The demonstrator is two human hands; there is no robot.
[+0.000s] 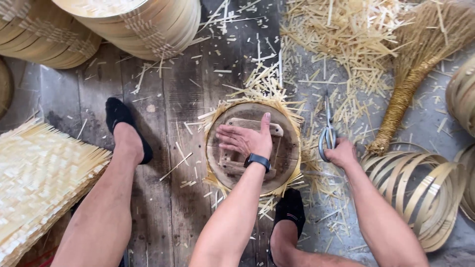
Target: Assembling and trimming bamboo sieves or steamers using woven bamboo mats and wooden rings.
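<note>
My left hand [246, 139] lies flat, fingers spread, on a round wooden form [287, 148] with a small wooden crosspiece on top. Frayed bamboo strip ends stick out all around the form's rim [257, 94]. A dark watch sits on that wrist. My right hand [340, 152] rests on the floor to the right, its fingers in the loops of metal scissors [327, 133] whose blades point away from me. My two legs in black socks frame the form.
Stacked round bamboo steamer rings [143, 24] stand at the top left. A woven bamboo mat [39, 178] lies at the left. A straw broom [410, 84] and coiled bamboo hoops [425, 193] are at the right. Cut bamboo slivers [341, 29] litter the wooden floor.
</note>
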